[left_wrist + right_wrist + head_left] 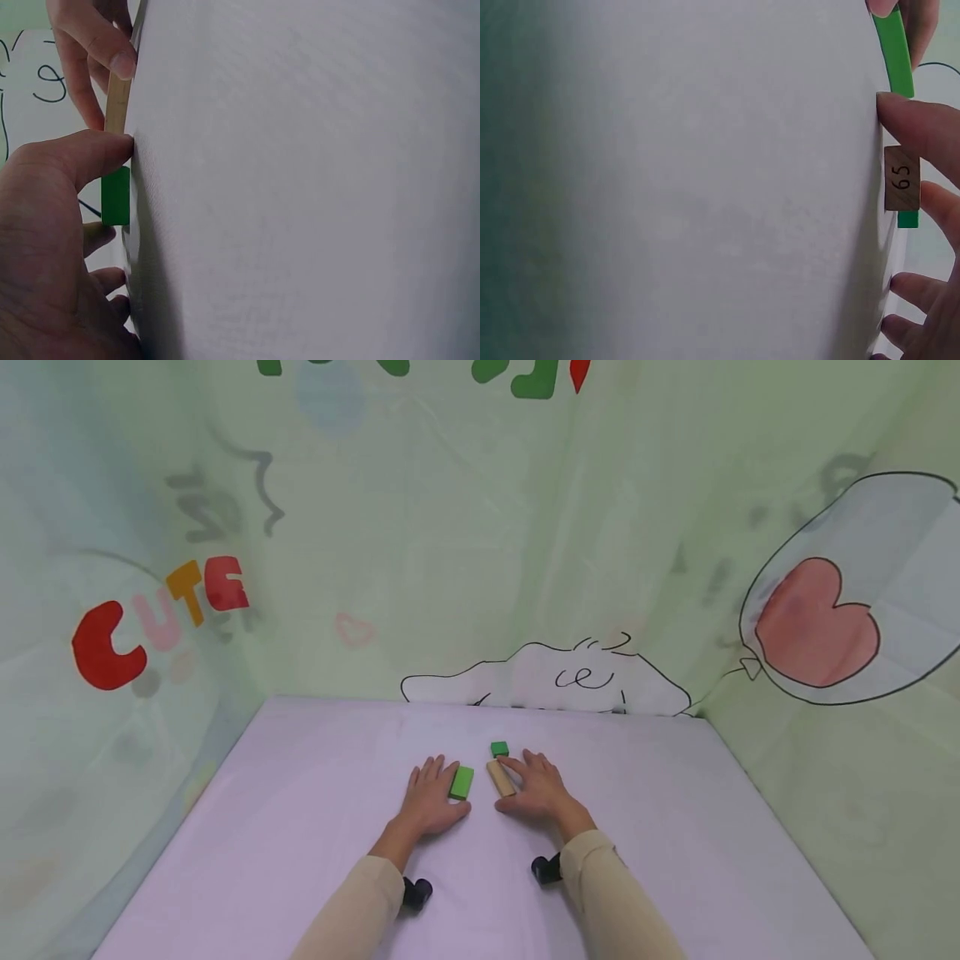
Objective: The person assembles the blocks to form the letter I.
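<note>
In the head view a bright green rectangular block (462, 783) lies on the table beside my left hand (432, 800), between its index finger and thumb. The left hand rests with its fingers spread. A plain wooden block (501, 778) lies between the thumb and index finger of my right hand (537, 789). The right index fingertip is at its far end; whether it touches I cannot tell. In the right wrist view the wooden block's end (902, 178) bears the number 65, and the thumb (919, 124) stands slightly apart from it. A small dark green block (499, 749) sits just behind the wooden one.
A pale cloth covers the table (300, 827). Printed fabric walls (450, 543) stand at the back and both sides. A black device (417, 894) is at the left wrist, and another black device (547, 869) at the right.
</note>
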Demonstrator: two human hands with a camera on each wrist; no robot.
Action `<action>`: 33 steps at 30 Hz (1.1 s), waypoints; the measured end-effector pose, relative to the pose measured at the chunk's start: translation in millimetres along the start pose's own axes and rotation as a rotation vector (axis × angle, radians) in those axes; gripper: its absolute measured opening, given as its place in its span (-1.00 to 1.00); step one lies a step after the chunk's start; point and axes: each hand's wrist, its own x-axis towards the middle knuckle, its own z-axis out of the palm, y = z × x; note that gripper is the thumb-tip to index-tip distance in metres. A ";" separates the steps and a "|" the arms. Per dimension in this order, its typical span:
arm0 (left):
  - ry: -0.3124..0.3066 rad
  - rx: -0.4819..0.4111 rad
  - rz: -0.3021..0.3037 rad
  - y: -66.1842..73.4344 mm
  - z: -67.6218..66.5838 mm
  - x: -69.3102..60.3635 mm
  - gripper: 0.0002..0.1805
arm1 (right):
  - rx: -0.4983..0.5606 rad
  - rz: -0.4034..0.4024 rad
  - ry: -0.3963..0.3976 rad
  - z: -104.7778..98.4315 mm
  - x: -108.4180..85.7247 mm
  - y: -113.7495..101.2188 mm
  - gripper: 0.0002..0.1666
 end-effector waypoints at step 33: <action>0.010 0.003 -0.017 -1.6 2.3 2.1 -0.21 | 0.123 0.007 0.060 4.3 -1.3 8.9 -0.07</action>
